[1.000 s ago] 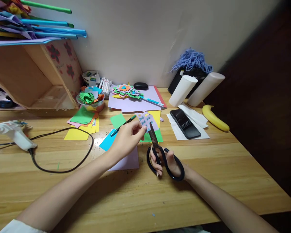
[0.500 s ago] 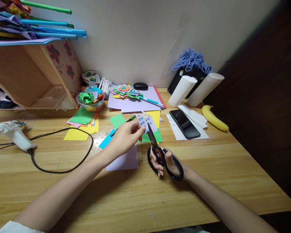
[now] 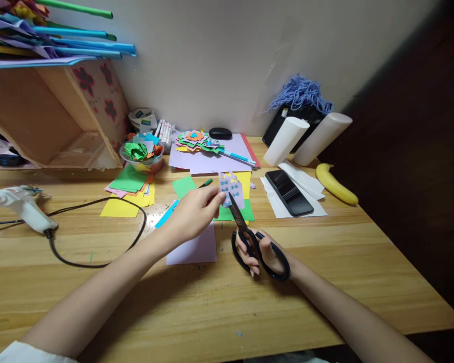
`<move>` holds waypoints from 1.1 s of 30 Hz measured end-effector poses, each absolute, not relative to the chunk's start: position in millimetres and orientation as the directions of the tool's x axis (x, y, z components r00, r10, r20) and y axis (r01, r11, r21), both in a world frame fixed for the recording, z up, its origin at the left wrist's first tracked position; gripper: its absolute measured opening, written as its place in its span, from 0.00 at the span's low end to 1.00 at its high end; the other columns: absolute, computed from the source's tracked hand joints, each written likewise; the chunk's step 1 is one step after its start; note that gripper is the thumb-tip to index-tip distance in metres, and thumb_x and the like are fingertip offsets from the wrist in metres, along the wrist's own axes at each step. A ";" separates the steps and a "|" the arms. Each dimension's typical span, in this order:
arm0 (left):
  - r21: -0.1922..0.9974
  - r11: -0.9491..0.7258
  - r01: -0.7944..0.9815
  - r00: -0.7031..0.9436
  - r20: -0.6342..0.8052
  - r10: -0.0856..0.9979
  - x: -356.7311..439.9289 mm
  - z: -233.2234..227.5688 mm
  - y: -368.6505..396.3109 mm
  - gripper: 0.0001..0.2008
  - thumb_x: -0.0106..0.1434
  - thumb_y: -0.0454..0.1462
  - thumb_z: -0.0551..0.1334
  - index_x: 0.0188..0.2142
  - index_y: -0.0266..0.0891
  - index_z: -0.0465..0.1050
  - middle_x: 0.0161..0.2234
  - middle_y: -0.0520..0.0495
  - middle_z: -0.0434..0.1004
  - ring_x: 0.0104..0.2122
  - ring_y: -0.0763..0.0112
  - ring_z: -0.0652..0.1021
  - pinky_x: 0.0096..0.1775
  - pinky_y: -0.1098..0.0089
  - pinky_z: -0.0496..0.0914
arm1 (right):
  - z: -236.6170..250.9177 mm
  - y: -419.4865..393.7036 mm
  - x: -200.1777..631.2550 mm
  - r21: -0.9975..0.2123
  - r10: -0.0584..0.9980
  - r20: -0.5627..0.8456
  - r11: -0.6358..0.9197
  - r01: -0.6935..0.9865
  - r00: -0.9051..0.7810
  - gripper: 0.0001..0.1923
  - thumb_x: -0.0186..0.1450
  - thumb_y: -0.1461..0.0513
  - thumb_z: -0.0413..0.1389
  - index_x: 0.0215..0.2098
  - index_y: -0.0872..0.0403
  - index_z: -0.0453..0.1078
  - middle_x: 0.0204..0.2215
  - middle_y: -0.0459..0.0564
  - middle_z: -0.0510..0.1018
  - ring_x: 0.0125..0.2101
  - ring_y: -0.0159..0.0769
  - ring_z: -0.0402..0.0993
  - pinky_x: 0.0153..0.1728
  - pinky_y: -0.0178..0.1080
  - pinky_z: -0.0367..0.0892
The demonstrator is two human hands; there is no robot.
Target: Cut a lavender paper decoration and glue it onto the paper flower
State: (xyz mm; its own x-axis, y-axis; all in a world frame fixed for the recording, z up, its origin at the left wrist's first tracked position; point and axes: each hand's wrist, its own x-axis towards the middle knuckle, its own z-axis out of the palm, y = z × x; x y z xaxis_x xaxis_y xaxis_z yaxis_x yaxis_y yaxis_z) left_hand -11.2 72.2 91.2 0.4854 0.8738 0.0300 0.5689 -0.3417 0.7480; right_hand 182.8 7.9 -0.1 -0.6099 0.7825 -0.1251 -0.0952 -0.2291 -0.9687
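Paper piece (image 3: pixel 232 190) turned upright, one scissors (image 3: pixel 249 237) cutting

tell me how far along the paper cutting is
Done: a layered cut-paper piece lies by the wall. In hand: the left hand holds a lilac patterned slip while the right hand works black scissors at its edge. Left: uncut coloured sheets.

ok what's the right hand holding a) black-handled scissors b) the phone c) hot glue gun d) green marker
a: the right hand has its fingers through the loops of the black-handled scissors, whose blades meet the small lilac paper piece pinched by the left hand.
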 end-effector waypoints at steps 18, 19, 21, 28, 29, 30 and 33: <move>0.715 -0.363 0.597 0.473 0.051 0.879 -10.7 88.5 74.0 0.15 0.65 0.41 0.48 0.24 0.39 0.59 0.22 0.53 0.66 0.25 0.71 0.67 0.28 0.70 0.55 | 3.2 7.3 182.0 -0.968 0.771 -0.121 -0.231 -0.097 -0.625 0.36 0.47 0.30 0.45 0.28 0.54 0.56 0.14 0.36 0.59 0.11 0.22 0.54 0.12 0.29 0.61; 0.716 -0.364 0.596 0.474 0.053 0.879 -10.9 88.3 73.9 0.15 0.65 0.41 0.48 0.24 0.39 0.59 0.22 0.53 0.66 0.25 0.71 0.67 0.28 0.71 0.55 | 3.0 7.4 181.9 -0.967 0.770 -0.121 -0.235 -0.102 -0.627 0.36 0.47 0.30 0.45 0.28 0.54 0.56 0.14 0.36 0.59 0.11 0.22 0.54 0.12 0.29 0.61; 0.715 -0.363 0.597 0.474 0.051 0.879 -11.3 88.2 73.6 0.15 0.65 0.41 0.48 0.23 0.39 0.59 0.22 0.53 0.66 0.25 0.71 0.67 0.28 0.71 0.55 | 3.1 7.6 181.6 -0.965 0.771 -0.121 -0.240 -0.108 -0.626 0.36 0.47 0.30 0.45 0.27 0.54 0.56 0.14 0.36 0.59 0.10 0.22 0.54 0.12 0.29 0.61; 0.711 -0.359 0.604 0.474 0.042 0.880 -11.1 88.9 74.0 0.16 0.66 0.42 0.47 0.23 0.40 0.59 0.22 0.53 0.64 0.24 0.71 0.66 0.27 0.70 0.54 | 4.6 6.4 181.7 -0.959 0.767 -0.152 -0.267 -0.095 -0.624 0.36 0.45 0.30 0.46 0.28 0.54 0.56 0.14 0.35 0.59 0.11 0.22 0.54 0.12 0.29 0.61; 0.710 -0.361 0.605 0.474 0.044 0.880 -11.0 88.7 74.4 0.16 0.66 0.42 0.47 0.23 0.40 0.59 0.22 0.53 0.64 0.24 0.71 0.66 0.27 0.70 0.54 | 4.5 6.3 181.8 -0.959 0.766 -0.155 -0.268 -0.092 -0.624 0.36 0.45 0.30 0.46 0.28 0.54 0.56 0.14 0.36 0.59 0.11 0.22 0.54 0.12 0.29 0.62; 0.708 -0.363 0.606 0.474 0.045 0.879 -11.0 88.5 74.6 0.16 0.66 0.42 0.47 0.23 0.40 0.59 0.22 0.53 0.64 0.24 0.72 0.65 0.27 0.70 0.54 | 4.3 6.3 182.0 -0.959 0.767 -0.155 -0.267 -0.091 -0.622 0.36 0.45 0.30 0.46 0.28 0.54 0.56 0.14 0.36 0.59 0.11 0.22 0.54 0.12 0.28 0.61; 0.704 -0.362 0.611 0.472 0.044 0.881 -10.9 88.6 74.9 0.16 0.66 0.42 0.47 0.23 0.39 0.59 0.22 0.53 0.64 0.24 0.72 0.65 0.27 0.70 0.54 | 3.8 6.6 182.3 -0.961 0.772 -0.152 -0.261 -0.091 -0.618 0.36 0.45 0.30 0.46 0.28 0.54 0.56 0.14 0.36 0.59 0.10 0.21 0.53 0.12 0.28 0.61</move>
State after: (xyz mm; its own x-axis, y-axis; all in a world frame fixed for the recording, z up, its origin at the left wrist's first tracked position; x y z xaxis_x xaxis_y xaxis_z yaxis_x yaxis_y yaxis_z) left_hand -10.9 74.9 88.6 0.4717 0.8807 0.0435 0.6111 -0.3621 0.7039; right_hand 182.3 6.6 3.8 -0.6175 0.7718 -0.1517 -0.0909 -0.2615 -0.9609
